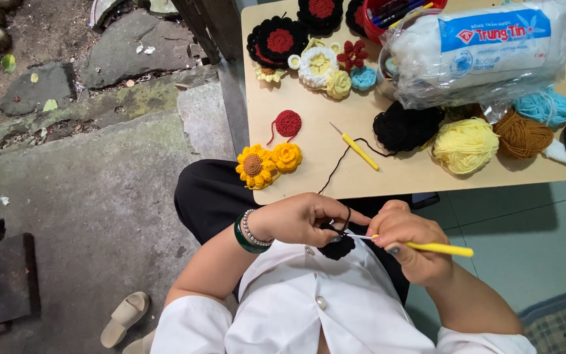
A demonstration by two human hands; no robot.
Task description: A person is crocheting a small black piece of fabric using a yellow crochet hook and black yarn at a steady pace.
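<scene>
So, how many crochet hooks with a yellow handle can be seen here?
2: one crochet hook held in the right hand, and one spare hook lying on the table. More may be hidden in the red cup.

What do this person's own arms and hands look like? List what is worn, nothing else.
Both arms are bare from the elbow down, with white sleeves ending near the elbows. The left hand has a green bangle and a silver beaded bracelet at its wrist. The right hand wears nothing; one fingernail looks dark-painted.
</scene>
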